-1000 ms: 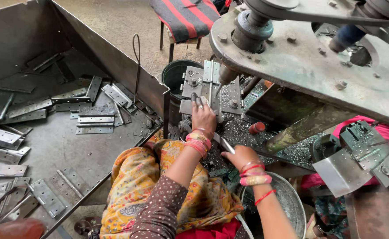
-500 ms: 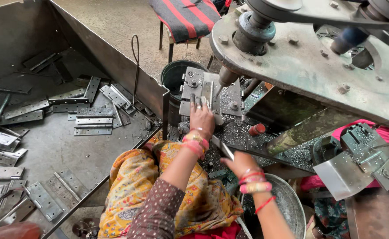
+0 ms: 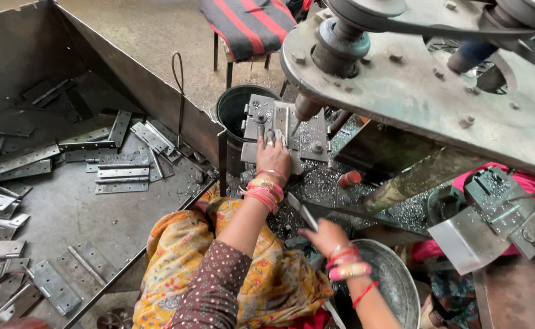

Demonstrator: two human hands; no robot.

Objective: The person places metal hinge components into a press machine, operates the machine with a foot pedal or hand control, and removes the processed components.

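Hinge plate (image 3: 281,126) sits on the grey steel jig (image 3: 256,119) at upper centre of the frame, right under the drill spindle (image 3: 307,108) that hangs from the big machine head at upper right.

Head view, only one here:
- Left hand (image 3: 273,157), bangles on the wrist, reaches up-frame w/ fingers laid over the near end of that plate. They press it onto the jig; can't tell if they curl round its edge or just lie flat on it.
- Right hand (image 3: 325,236), lower centre-right, fingers clenched on a second plate (image 3: 303,212), which sticks out up and left, tilted, clear of the bench (image 3: 371,201).
- Metal bowl (image 3: 401,286) just below and right of the right hand; contents unclear.
- Black bucket (image 3: 234,108) just left of the jig. Swarf (image 3: 316,183) is strewn over the bench btwn the jig and the hands.
- Loose hinges (image 3: 118,173) lie scattered in the big sheet-metal tray (image 3: 152,91) filling the left of the frame.

Step in hand, as I read it: one plate seated under the spindle, the other held ready nearby. The left fingertips are v. near the bit, so any move at the jig calls for a steady hold on the plate and keeping them off the spindle line.
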